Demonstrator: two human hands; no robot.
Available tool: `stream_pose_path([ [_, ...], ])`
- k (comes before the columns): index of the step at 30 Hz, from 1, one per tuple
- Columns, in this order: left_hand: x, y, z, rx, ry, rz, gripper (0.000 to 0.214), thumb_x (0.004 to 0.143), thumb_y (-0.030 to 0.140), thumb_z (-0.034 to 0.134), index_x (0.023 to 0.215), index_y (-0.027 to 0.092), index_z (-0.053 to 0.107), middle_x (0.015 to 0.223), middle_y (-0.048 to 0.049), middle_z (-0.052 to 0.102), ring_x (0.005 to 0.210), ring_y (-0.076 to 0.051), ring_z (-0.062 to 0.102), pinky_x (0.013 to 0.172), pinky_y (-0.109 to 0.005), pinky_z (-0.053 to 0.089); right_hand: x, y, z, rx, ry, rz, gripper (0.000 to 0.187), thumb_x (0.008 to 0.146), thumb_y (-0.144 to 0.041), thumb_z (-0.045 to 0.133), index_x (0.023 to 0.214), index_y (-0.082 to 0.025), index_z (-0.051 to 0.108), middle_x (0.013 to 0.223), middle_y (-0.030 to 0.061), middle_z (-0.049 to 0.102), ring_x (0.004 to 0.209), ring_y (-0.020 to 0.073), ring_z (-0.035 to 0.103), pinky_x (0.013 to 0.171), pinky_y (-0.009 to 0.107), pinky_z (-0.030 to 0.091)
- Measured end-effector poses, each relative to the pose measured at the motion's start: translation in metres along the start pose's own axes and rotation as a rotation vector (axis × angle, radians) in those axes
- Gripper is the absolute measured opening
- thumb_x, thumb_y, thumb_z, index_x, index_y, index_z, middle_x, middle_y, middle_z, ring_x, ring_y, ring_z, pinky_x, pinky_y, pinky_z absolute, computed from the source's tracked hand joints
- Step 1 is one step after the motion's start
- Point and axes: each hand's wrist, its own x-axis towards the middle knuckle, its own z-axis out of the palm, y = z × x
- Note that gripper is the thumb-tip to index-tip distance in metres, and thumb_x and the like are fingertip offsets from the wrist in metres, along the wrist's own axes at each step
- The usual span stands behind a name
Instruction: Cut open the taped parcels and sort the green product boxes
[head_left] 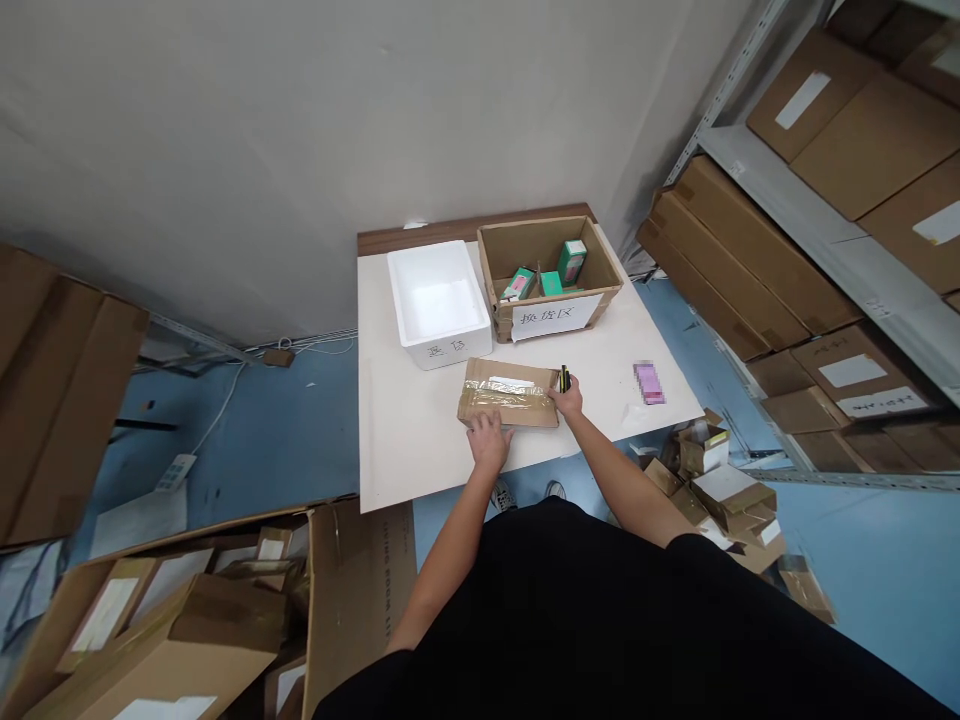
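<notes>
A flat, taped cardboard box (517, 408) with a white label lies on the table in front of me. My left hand (489, 440) rests with its fingers spread on the near left edge of this box. At the box's right end, my right hand (568, 398) is closed around a black-and-yellow box cutter (565, 376). The thumb side of that hand touches the carton or is very close to it. Whether the blade is out cannot be made out.
Behind the box stand a white foam box (442, 345) and an open carton (491, 322) holding several green boxes (571, 262). A pink, blurred item (649, 382) lies at right on the white table (405, 440). Small cartons (731, 495) pile on the floor; a big carton (360, 590) stands lower left.
</notes>
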Motion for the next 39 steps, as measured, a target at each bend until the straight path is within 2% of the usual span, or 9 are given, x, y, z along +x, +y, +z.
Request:
stream_pose_path([
  [4,-0.003,-0.004,-0.004,-0.011,0.03,-0.026,0.069,0.106,0.059,0.046,0.168,0.032,0.04,0.169,-0.0143,0.043,0.159,-0.04,0.027,0.122,-0.056,0.037,0.016,-0.005,0.0,0.03,-0.091,0.058,0.104,0.078,-0.036,0.08,0.166,-0.014,0.03,0.142,0.0162,0.068,0.112,0.0245,0.073,0.087,0.031,0.061],
  [7,0.004,0.003,-0.013,-0.008,0.012,-0.014,0.069,0.102,0.051,0.053,0.165,0.025,0.045,0.169,-0.0176,0.043,0.163,-0.043,0.019,0.128,-0.063,0.026,0.022,-0.004,0.002,0.045,-0.132,0.094,0.106,0.08,-0.038,0.079,0.169,-0.016,0.025,0.139,0.0161,0.069,0.094,0.0215,0.074,0.073,0.03,0.062],
  [12,0.035,0.029,-0.034,-0.065,-0.126,0.295,0.072,0.096,0.045,0.067,0.163,0.027,0.044,0.175,-0.0122,0.035,0.166,-0.037,0.018,0.13,-0.051,0.028,0.027,-0.003,0.006,-0.066,-0.092,0.041,0.097,0.082,-0.039,0.079,0.165,-0.019,0.034,0.13,0.0111,0.072,0.095,0.0191,0.072,0.078,0.027,0.06],
  [15,0.054,0.044,-0.039,-0.057,-0.189,0.44,0.087,0.089,0.044,0.077,0.165,0.032,0.037,0.177,-0.0102,0.03,0.166,-0.037,0.016,0.13,-0.052,0.027,0.03,-0.003,0.007,-0.083,-0.092,0.009,0.093,0.081,-0.035,0.077,0.163,-0.019,0.035,0.124,0.0088,0.074,0.093,0.0187,0.072,0.078,0.027,0.059],
  [21,0.075,0.057,-0.039,0.046,-0.163,0.422,0.095,0.07,0.042,0.098,0.151,0.032,0.05,0.156,-0.0142,0.051,0.148,-0.038,0.043,0.119,-0.052,0.038,0.029,-0.002,0.009,-0.069,-0.095,0.069,0.095,0.08,-0.032,0.079,0.164,-0.02,0.035,0.125,0.0091,0.074,0.092,0.0192,0.074,0.072,0.025,0.059],
  [26,0.077,0.06,-0.039,0.086,-0.098,0.419,0.104,0.055,0.047,0.106,0.145,0.028,0.055,0.15,-0.016,0.054,0.145,-0.041,0.044,0.123,-0.053,0.032,0.027,0.004,0.009,-0.037,-0.109,0.074,0.104,0.078,-0.035,0.083,0.167,-0.023,0.031,0.132,0.0098,0.073,0.095,0.0199,0.075,0.067,0.024,0.059],
  [29,0.075,0.053,-0.036,0.042,-0.101,0.419,0.106,0.058,0.052,0.104,0.148,0.03,0.053,0.161,-0.0165,0.048,0.151,-0.042,0.04,0.124,-0.052,0.032,0.029,0.005,0.008,-0.024,-0.114,0.067,0.107,0.076,-0.036,0.086,0.167,-0.023,0.032,0.135,0.0109,0.072,0.094,0.0193,0.075,0.067,0.024,0.06],
  [33,0.076,0.041,-0.032,-0.021,-0.144,0.425,0.104,0.068,0.055,0.098,0.155,0.035,0.044,0.179,-0.0134,0.025,0.164,-0.039,0.023,0.129,-0.049,0.027,0.03,0.001,0.004,-0.012,-0.163,0.074,0.11,0.075,-0.036,0.087,0.169,-0.023,0.03,0.137,0.0122,0.071,0.08,0.0159,0.073,0.064,0.024,0.059],
  [39,0.081,0.046,-0.032,-0.03,-0.183,0.407,0.101,0.069,0.046,0.099,0.152,0.031,0.044,0.178,-0.0171,0.028,0.165,-0.038,0.024,0.129,-0.049,0.024,0.017,-0.003,-0.005,-0.002,-0.138,-0.033,0.102,0.082,-0.042,0.083,0.168,-0.023,0.031,0.122,0.0074,0.074,0.072,0.0139,0.067,0.062,0.024,0.057],
])
